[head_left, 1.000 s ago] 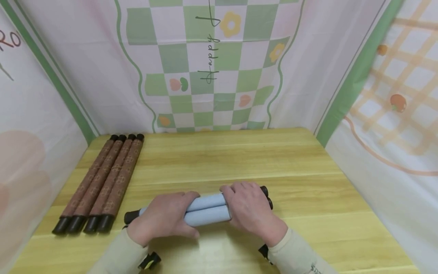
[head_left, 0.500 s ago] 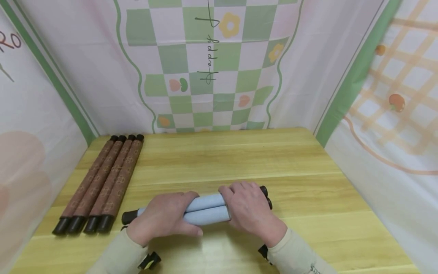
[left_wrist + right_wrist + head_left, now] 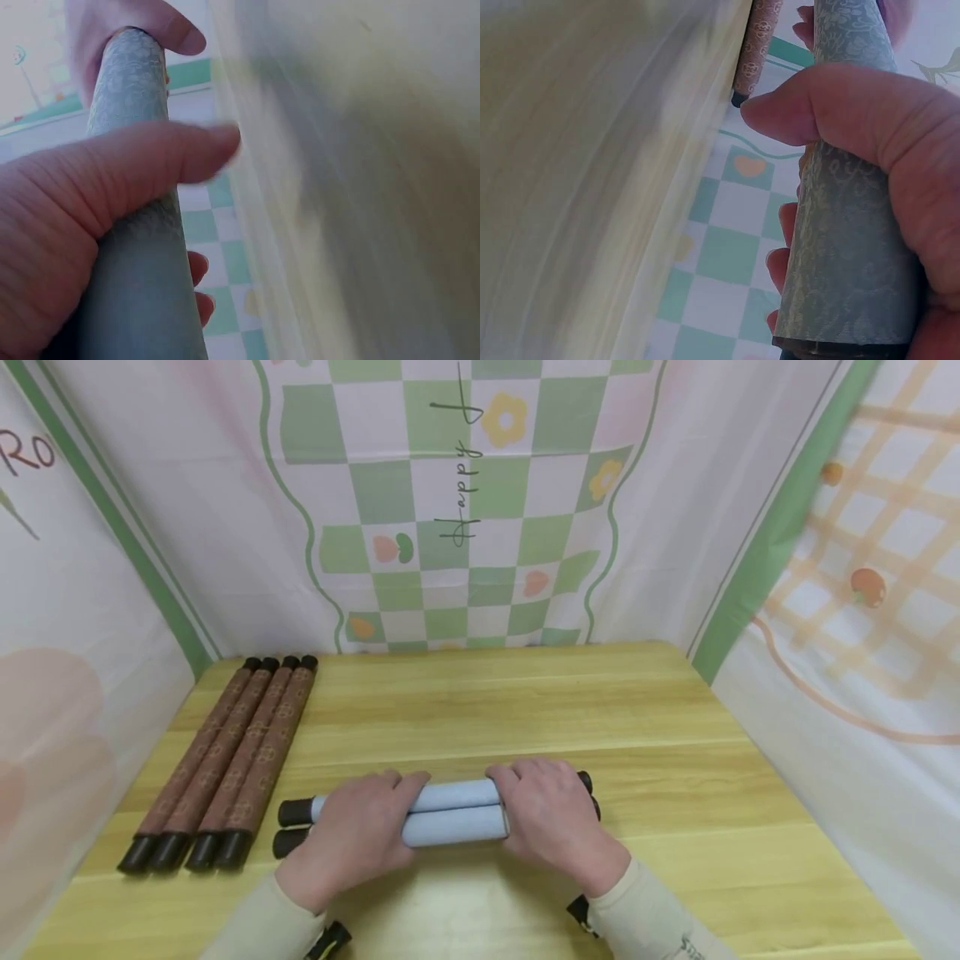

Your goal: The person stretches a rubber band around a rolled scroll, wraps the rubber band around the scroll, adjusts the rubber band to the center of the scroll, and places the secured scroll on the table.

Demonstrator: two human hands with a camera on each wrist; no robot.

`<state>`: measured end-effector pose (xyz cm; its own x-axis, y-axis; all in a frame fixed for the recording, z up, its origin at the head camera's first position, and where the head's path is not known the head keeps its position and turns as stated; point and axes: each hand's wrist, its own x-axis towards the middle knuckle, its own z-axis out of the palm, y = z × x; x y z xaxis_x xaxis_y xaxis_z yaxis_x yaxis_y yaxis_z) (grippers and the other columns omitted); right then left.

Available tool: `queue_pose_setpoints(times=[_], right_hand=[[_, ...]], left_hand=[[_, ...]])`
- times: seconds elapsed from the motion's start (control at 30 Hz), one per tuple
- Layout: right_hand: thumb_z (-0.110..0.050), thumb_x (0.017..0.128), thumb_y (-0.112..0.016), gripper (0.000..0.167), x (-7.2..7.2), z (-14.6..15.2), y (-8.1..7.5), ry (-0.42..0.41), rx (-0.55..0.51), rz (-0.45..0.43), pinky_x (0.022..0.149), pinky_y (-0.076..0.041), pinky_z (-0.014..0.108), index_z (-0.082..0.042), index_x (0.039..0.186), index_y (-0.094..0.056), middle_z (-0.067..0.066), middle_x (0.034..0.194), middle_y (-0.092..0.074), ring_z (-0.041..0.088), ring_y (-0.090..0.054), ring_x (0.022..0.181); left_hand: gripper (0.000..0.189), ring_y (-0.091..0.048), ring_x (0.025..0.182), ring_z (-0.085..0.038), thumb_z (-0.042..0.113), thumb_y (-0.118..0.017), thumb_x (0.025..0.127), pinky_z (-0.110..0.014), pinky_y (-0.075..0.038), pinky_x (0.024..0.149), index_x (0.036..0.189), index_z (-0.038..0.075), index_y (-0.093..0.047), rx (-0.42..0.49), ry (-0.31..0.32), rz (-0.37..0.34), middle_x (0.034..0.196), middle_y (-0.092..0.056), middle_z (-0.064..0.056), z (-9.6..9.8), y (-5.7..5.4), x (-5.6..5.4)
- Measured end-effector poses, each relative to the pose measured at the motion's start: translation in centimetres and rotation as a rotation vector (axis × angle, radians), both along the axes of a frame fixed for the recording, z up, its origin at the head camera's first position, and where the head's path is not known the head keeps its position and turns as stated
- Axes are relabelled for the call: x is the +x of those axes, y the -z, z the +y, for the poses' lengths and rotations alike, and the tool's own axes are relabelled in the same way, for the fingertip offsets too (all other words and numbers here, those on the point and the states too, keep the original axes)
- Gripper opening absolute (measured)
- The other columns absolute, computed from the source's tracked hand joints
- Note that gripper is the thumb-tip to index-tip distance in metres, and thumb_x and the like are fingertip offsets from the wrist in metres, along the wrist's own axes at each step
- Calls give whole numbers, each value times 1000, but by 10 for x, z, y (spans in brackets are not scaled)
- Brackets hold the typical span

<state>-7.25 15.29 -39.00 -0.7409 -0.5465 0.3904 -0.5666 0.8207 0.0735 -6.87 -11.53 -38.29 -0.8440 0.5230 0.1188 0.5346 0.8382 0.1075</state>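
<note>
A light blue scroll, rolled into two rolls side by side with black end knobs, lies crosswise in both hands near the front of the table. My left hand grips its left part, the thumb on the near side. Around the right part is my right hand, with black knobs showing just past it. In the left wrist view the thumb crosses the pale patterned roll, and fingertips show along its far side. The right wrist view has the right thumb over the scroll, fingers curled beneath.
Several brown patterned scrolls with black ends lie side by side at the left of the wooden table. A checked, printed cloth hangs behind the table, and white cloth walls stand on both sides.
My left thumb has drawn in along the scroll's near side. The scroll's left end has turned a little, so both black knobs there now show. The right hand stays nearly in place.
</note>
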Motion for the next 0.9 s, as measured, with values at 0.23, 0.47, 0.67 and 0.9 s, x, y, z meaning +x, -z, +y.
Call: queue_pose_setpoints(times=[0.23,0.47,0.67,0.9], right_hand=[[-39,57,-94,63,-1,2,-7,27,-11,-60,75,-57,41,-19,111,-68,-1,94,-72,19,-69,86],[-43,58,-96,68,-1,3,-10,22,11,-82,82,-58,41,-15,113,-67,1,98,-72,20,-69,90],[-37,56,-100,71,0,4,-12,14,31,-126,82,-58,44,-11,112,-65,4,99,-71,23,-68,92],[-26,63,-94,57,-1,0,-12,84,52,-191,78,-57,43,-11,109,-64,5,101,-70,24,-67,93]], left_hand=[[48,-58,69,-12,29,-87,61,-34,-50,59,102,19,-64,-7,-12,126,85,-65,4,-6,-3,-4],[49,-57,66,-11,29,-87,58,-32,-49,56,99,18,-64,31,31,190,81,-64,5,-10,-2,-3],[49,-57,65,-10,29,-85,58,-31,-48,55,101,19,-64,34,49,189,81,-64,5,-11,0,-5],[49,-63,68,-14,22,-85,60,-34,-55,63,103,15,-63,8,88,255,85,-68,1,-11,5,-9]])
